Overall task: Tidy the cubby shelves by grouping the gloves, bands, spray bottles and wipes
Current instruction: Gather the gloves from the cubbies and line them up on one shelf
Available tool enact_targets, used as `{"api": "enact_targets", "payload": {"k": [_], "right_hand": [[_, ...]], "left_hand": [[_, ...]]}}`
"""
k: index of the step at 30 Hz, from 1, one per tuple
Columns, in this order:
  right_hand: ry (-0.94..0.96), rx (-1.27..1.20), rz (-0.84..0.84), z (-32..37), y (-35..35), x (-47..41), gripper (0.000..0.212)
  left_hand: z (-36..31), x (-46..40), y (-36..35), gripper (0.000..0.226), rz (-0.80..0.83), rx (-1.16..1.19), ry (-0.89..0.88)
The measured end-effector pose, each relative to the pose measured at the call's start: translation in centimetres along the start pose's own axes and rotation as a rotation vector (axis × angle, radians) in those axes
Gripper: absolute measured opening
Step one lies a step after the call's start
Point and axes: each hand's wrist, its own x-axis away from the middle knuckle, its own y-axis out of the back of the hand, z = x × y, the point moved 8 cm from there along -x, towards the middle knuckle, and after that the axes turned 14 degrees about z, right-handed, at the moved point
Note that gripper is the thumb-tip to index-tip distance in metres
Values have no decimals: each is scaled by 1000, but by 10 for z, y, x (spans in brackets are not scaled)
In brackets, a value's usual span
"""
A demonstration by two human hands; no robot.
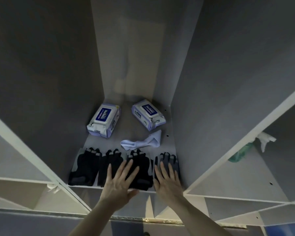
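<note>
Several black fingerless gloves [85,165] lie side by side along the front edge of the middle cubby's floor [121,132]. My left hand [120,182] lies flat with straight fingers on the two middle gloves [140,166]. My right hand [167,180] presses flat on the rightmost, greyer glove [173,161]. Behind the gloves lies a crumpled white cloth [142,141]. Two wipes packs, the left pack [103,120] and the right pack [148,114], sit at the back of the cubby.
A green spray bottle [243,151] with a white trigger lies in the cubby to the right. White dividers [211,171] wall the middle cubby on both sides. More compartments run below the front edge, and a bluish thing shows at the far left.
</note>
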Motion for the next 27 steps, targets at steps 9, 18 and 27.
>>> {"api": "enact_targets", "payload": {"k": [9, 18, 27], "right_hand": [[-62, -119, 24, -1, -4, 0, 56], [203, 76, 83, 39, -16, -2, 59], [143, 43, 158, 38, -30, -8, 98]], "left_hand": [[-4, -18, -14, 58, 36, -31, -87], [69, 6, -24, 76, -76, 226, 225], [84, -2, -37, 56, 41, 123, 167]]}}
